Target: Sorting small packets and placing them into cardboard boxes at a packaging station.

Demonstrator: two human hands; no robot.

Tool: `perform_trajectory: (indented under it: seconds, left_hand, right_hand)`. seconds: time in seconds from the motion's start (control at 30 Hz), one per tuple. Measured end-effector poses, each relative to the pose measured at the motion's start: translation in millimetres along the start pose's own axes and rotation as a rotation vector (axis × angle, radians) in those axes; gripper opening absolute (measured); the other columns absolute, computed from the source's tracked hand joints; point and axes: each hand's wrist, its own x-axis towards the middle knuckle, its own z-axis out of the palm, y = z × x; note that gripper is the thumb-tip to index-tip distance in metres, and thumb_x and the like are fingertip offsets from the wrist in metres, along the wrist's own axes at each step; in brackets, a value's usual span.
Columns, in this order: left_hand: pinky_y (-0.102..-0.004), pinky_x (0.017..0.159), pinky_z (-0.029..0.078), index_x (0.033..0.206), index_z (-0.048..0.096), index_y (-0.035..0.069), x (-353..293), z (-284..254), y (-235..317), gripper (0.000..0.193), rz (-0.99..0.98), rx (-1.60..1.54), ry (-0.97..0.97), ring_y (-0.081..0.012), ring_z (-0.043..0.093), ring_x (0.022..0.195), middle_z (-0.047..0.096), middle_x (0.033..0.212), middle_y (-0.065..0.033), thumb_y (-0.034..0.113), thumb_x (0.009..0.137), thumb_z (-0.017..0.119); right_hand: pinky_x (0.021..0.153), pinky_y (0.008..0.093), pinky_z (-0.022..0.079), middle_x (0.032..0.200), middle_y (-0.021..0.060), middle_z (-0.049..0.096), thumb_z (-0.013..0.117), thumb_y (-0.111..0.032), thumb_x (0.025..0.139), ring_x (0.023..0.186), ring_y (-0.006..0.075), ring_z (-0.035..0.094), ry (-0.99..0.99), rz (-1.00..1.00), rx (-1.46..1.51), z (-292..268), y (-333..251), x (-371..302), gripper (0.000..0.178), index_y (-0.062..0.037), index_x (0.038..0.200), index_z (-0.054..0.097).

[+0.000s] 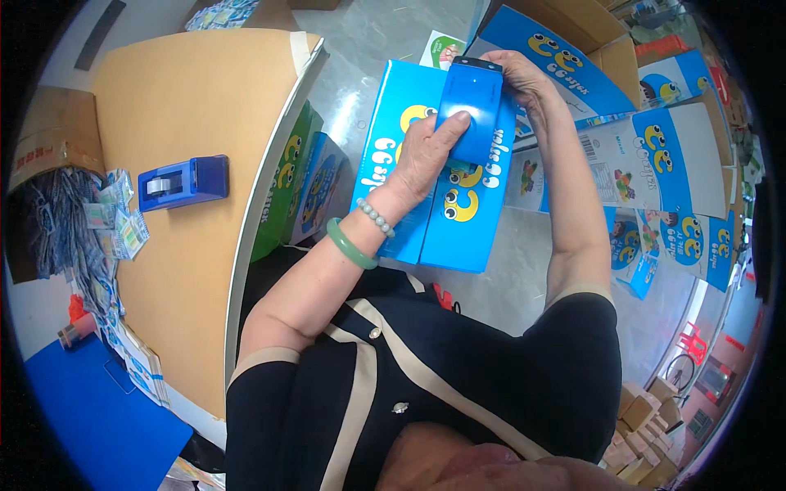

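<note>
Cardboard tabletop (188, 98) fills our left side, a pale brown curved surface with a blue tape dispenser (182, 182) sitting on it and a heap of small printed packets (110, 237) spilling along its near edge. Grey floor (368, 49) lies beyond, and stacked to our right are flat blue cartons (655, 155) printed with yellow cartoon eyes, with brown boxes behind them. In front of our chest we hold a blue carton (442, 204), upright and tilted a little, above the lap. On its face sits a smaller blue handheld device (470, 110). Our left hand (426, 155), with a green bangle at the wrist, presses fingers closed against the device's lower half; our right hand (524, 82) wraps over the top end of device and carton. To do this well, we judge the carton should be kept steady and flat under the device, both hands pressing evenly so nothing slips sideways.
</note>
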Motion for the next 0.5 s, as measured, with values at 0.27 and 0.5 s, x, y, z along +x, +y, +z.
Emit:
perform_trajectory:
  seconds: [0.27, 0.5]
  left_hand:
    - [-0.0276, 0.065, 0.046, 0.084, 0.063, 0.001, -4, 6, -4, 0.047, 0.060, 0.064, 0.029, -0.0107, 0.058, 0.069, 0.064, 0.075, -0.0063, 0.046, 0.094, 0.054]
    - [-0.0360, 0.070, 0.043, 0.079, 0.062, 0.001, -6, -4, -32, 0.052, 0.186, 0.171, -0.041, -0.0218, 0.053, 0.072, 0.059, 0.076, -0.0117, 0.051, 0.091, 0.054]
  right_hand:
    - [0.058, 0.0193, 0.045, 0.070, -0.0024, 0.065, 0.071, -0.015, 0.080, 0.061, 0.0058, 0.056, 0.032, 0.025, 0.054, 9, -7, -9, 0.008, -0.0076, 0.084, 0.070]
    - [0.060, 0.0182, 0.048, 0.075, -0.0036, 0.066, 0.072, -0.022, 0.082, 0.064, 0.0034, 0.059, -0.078, -0.025, 0.071, 14, -25, -25, 0.015, -0.0078, 0.084, 0.067]
